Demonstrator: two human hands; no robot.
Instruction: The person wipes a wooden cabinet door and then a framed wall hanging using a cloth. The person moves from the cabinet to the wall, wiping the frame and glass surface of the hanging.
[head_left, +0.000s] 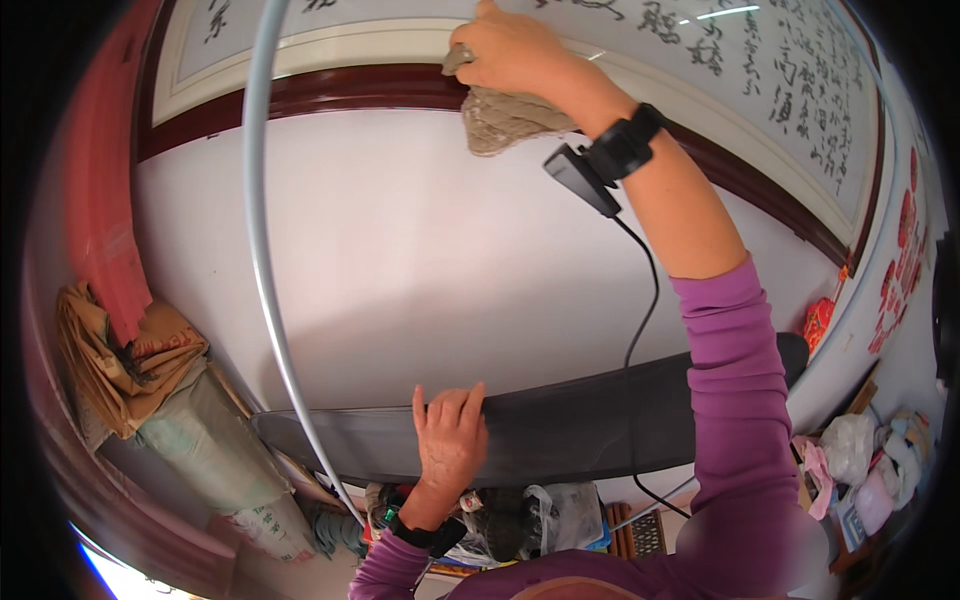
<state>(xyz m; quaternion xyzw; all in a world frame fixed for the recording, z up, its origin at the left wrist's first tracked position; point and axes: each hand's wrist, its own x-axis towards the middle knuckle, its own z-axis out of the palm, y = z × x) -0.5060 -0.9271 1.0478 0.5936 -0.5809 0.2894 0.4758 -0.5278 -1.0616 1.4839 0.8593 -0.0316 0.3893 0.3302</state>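
Observation:
My right hand (517, 56) is raised at the top of the view, closed on a crumpled grey-brown cloth (510, 120). The cloth lies against the lower dark red wooden rail of a large picture frame (360, 90), and part of it hangs below. Inside the frame is brush calligraphy (667, 37) on white paper. Lower down, my left hand (452, 435) is in front of a long dark grey panel (570, 420), fingers apart and pointing up near its top edge. Whether it presses on the panel is not clear.
A pale metal pole (262, 247) rises left of centre. Rolled bundles and brown sacking (150, 352) stand at the left, under a red hanging strip (105, 187). Bags (570, 517) lie below the panel. A cable (652, 300) hangs from my right wrist device. Clothes (877, 465) are heaped right.

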